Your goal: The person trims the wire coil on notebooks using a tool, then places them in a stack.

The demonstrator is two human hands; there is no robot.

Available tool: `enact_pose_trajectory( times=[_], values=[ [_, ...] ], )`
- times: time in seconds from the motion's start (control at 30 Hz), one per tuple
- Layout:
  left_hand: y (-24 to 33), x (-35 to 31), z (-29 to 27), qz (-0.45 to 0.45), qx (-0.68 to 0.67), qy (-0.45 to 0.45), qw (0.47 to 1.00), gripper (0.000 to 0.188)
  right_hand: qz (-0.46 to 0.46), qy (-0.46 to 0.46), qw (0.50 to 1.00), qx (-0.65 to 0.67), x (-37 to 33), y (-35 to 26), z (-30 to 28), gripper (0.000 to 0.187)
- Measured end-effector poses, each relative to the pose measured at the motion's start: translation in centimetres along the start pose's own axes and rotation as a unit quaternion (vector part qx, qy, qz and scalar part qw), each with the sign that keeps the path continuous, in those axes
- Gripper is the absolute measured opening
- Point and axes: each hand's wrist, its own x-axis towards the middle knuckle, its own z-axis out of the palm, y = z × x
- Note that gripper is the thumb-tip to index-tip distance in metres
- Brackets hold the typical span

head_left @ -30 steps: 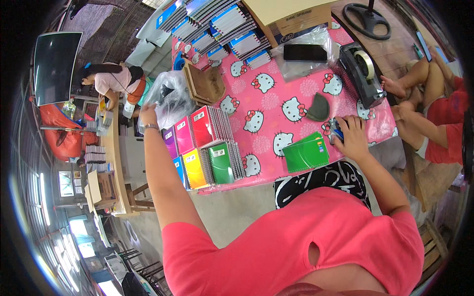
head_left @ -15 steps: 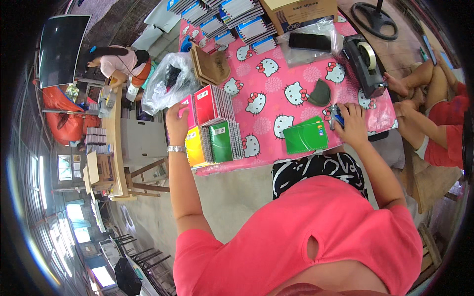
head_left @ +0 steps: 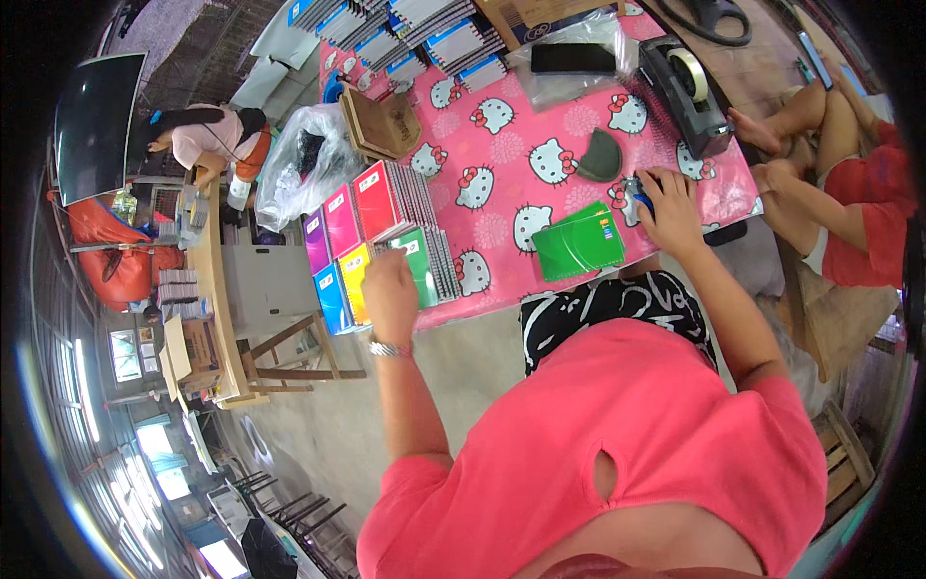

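Note:
My left hand [head_left: 389,289] is closed, its fingertips at the upper left edge of a green notebook [head_left: 417,262] on a spiral-bound stack. What they grip, if anything, is hidden. Around it stand stacks topped by yellow [head_left: 353,275], blue [head_left: 332,299], red [head_left: 378,201], pink [head_left: 341,220] and purple [head_left: 315,241] notebooks. Farther right, my right hand [head_left: 669,210] curls round a small blue and silver thing [head_left: 637,196] whose kind I cannot make out. Some green notebooks [head_left: 579,246] lie slightly fanned at the table's near edge, left of that hand.
The table wears a pink patterned cover [head_left: 506,193]. On it are a dark green pouch [head_left: 600,156], a black tape dispenser [head_left: 687,96], a phone [head_left: 571,58] on clear plastic, a brown wooden holder [head_left: 381,125], a plastic bag [head_left: 299,169] and more notebook stacks [head_left: 463,48]. Two other people are nearby.
My left hand has moved from the pink stack, right and toward me, to the green stack. Purple and blue stacks now show at the left. My right hand stays on the blue and silver thing.

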Motion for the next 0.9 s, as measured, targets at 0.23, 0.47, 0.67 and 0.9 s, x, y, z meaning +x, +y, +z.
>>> enact_pose_trajectory(
  times=[0.23, 0.47, 0.67, 0.9],
  values=[
    [-0.5, -5.5, 6.1, -0.006, 0.181, 0.021, 0.983, 0.040, -0.043, -0.094, 0.988, -0.115, 2.9, -1.3, -2.7, 0.044],
    [1.6, -4.6, 5.5, -0.077, 0.193, 0.012, 0.978, 0.041, 0.076, -0.017, 0.985, -0.153, 10.0, 4.9, 0.9, 0.021],
    [9.0, -4.9, 8.2, 0.218, -0.045, 0.103, 0.969, 0.033, 0.064, -0.014, 0.977, -0.203, 11.0, 5.1, 4.5, 0.015],
    [18.1, -3.4, 12.4, 0.362, -0.058, 0.006, 0.930, 0.033, 0.075, 0.031, 0.982, -0.169, 11.7, 3.7, 0.2, 0.014]
  ],
)
